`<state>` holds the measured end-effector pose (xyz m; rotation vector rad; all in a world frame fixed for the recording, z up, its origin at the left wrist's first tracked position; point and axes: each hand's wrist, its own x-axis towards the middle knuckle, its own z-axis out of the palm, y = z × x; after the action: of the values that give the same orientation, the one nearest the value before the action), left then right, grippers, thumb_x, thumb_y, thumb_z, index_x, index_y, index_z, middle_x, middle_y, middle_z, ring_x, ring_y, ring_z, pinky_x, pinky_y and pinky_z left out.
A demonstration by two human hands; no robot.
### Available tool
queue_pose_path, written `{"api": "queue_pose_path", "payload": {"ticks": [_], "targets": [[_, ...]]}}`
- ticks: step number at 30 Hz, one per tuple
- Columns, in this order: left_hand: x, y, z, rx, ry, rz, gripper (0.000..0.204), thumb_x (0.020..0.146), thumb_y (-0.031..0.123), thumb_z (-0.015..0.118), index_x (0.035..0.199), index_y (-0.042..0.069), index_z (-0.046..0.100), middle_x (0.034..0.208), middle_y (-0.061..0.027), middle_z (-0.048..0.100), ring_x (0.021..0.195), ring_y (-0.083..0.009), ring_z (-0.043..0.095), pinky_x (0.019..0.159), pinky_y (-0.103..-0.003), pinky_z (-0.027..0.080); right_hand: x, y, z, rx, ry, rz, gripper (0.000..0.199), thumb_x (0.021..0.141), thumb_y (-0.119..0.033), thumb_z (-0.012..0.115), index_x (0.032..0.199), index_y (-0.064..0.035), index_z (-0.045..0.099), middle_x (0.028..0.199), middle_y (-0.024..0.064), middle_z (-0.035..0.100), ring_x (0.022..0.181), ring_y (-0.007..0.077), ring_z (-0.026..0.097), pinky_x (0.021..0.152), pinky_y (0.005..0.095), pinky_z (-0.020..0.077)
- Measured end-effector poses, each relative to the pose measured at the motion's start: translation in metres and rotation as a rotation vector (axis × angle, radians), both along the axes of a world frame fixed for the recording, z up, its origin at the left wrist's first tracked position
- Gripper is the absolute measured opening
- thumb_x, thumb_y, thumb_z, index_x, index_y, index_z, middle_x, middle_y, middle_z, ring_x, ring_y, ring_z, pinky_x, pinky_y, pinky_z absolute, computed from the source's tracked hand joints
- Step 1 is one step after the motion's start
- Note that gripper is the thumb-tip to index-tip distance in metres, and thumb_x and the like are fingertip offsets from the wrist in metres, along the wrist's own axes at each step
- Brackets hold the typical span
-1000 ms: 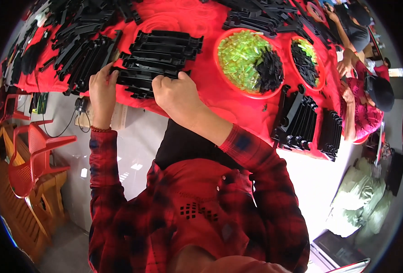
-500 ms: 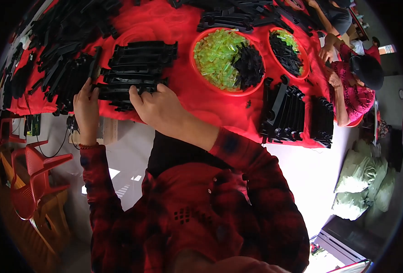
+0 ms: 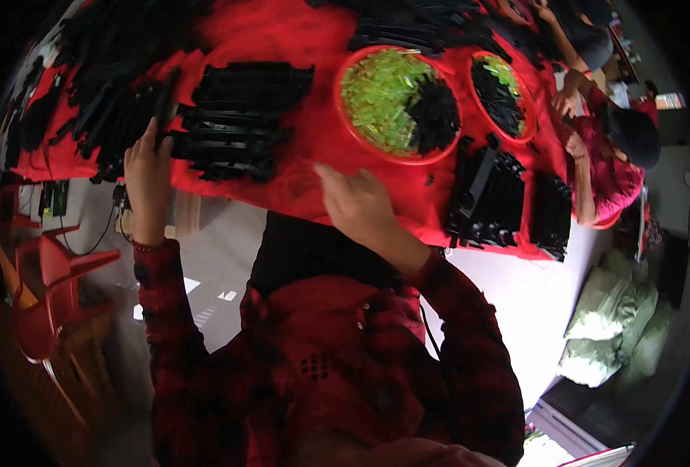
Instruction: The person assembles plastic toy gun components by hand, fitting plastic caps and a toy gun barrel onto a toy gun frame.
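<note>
My left hand point(image 3: 149, 179) is at the left end of a row of long black plastic strips point(image 3: 232, 132), its index finger stretched out and thumb apart. The fingertips are close to a loose pile of similar black pieces point(image 3: 115, 117); whether they touch any is unclear. My right hand point(image 3: 364, 204) hovers over the red cloth point(image 3: 306, 187) right of the row, blurred by motion, index finger extended and nothing visible in it. Up and to its right stands a round red basin point(image 3: 343, 128) with yellow-green clear pieces point(image 3: 380, 93) and small black pieces point(image 3: 436, 117).
A smaller red basin point(image 3: 526, 136) holds similar pieces. Neatly lined black strips point(image 3: 489, 194) lie at the table's right edge. A co-worker in a pink top point(image 3: 614, 183) sits on the right. Red plastic chairs point(image 3: 68, 272) are at the left, pale sacks point(image 3: 610, 311) at the right.
My right hand has left the black strips and moved right over the bare cloth. My left hand has stayed nearly in place, with the index finger now reaching slightly further up.
</note>
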<state>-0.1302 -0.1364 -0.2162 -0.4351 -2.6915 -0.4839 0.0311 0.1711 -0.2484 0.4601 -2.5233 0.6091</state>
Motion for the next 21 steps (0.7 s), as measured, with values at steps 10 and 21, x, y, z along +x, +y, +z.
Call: {"api": "queue_pose_path", "payload": {"ticks": [10, 21], "targets": [[0.019, 0.064, 0.077, 0.081, 0.192, -0.218, 0.036, 0.083, 0.008, 0.071, 0.118, 0.003, 0.065, 0.121, -0.0136, 0.065, 0.107, -0.033, 0.058, 0.093, -0.042, 0.048, 0.039, 0.035, -0.041, -0.335, -0.231, -0.203, 0.024, 0.083, 0.0, 0.065, 0.106, -0.0041, 0.066, 0.079, 0.0122, 0.067, 0.062, 0.0315, 0.061, 0.06, 0.04, 0.0484], [-0.051, 0.214, 0.091, -0.012, -0.39, -0.858, 0.035, 0.09, 0.021, 0.067, 0.118, 0.0, 0.064, 0.112, -0.0165, 0.066, 0.103, -0.0314, 0.061, 0.092, -0.038, 0.048, 0.033, 0.048, -0.037, -0.313, -0.232, -0.087, 0.024, 0.08, 0.001, 0.065, 0.104, -0.0039, 0.064, 0.072, 0.0119, 0.064, 0.061, 0.031, 0.061, 0.059, 0.0411, 0.0466]]}}
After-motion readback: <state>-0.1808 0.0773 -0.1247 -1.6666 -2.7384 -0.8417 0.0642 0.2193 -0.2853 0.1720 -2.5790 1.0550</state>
